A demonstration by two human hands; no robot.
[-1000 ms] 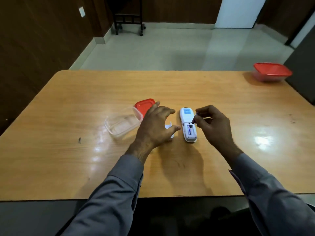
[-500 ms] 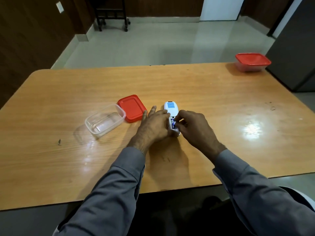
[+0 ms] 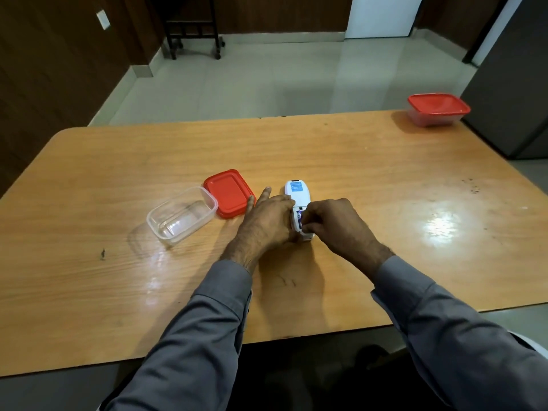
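A white remote (image 3: 297, 189) lies back-up in the middle of the wooden table (image 3: 385, 173), with its battery compartment uncovered. A blue and white battery (image 3: 299, 216) shows inside the compartment. My left hand (image 3: 267, 223) holds the remote's left side, with two fingers stretched out toward the red lid. My right hand (image 3: 335, 223) has its fingers curled over the compartment, pinching at the battery. The near end of the remote is hidden by both hands.
A clear plastic container (image 3: 154, 223) stands open left of my hands, with its red lid (image 3: 229, 192) flat beside it. A second container with a red lid (image 3: 438, 109) sits at the far right corner. A grey cabinet (image 3: 510, 84) stands by the table's right edge.
My left hand moved from the small white piece on the table to the remote's left side. My right hand came down onto the battery compartment. The camera tilted and shifted.
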